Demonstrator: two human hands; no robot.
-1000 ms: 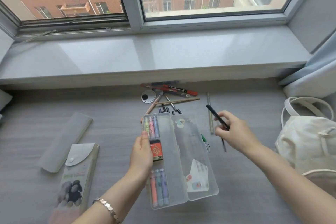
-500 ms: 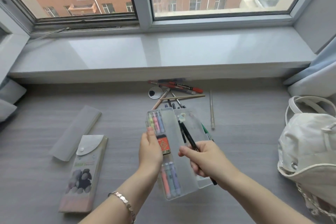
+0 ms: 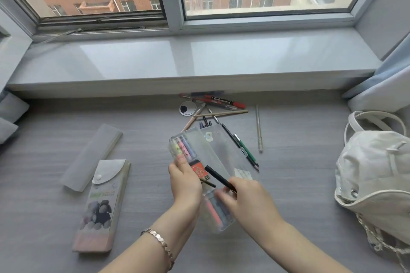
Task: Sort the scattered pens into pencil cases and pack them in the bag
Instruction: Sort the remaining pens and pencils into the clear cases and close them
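An open clear plastic pencil case point(image 3: 206, 150) lies in the middle of the grey surface, with coloured highlighters and a red eraser box inside. My left hand point(image 3: 185, 178) grips its left side. My right hand point(image 3: 246, 197) holds a black pen point(image 3: 218, 178) over the case's lower half, tip pointing up-left. A pile of scattered pens point(image 3: 218, 106) lies behind the case by the sill. A green pen point(image 3: 245, 149) and a black one lie along the lid's right edge. A white bag point(image 3: 375, 175) stands at the right.
A frosted flat pencil case point(image 3: 92, 156) and a flap case printed with stones point(image 3: 102, 206) lie at the left. A thin pale pencil point(image 3: 258, 128) lies right of the pile. A round black-and-white disc point(image 3: 187, 108) sits near the pens. The window sill point(image 3: 199, 62) runs behind.
My right hand picked a black pen from the right, carried it over the open case, and now lowers it toward the case's lower half. The left hand keeps its grip.
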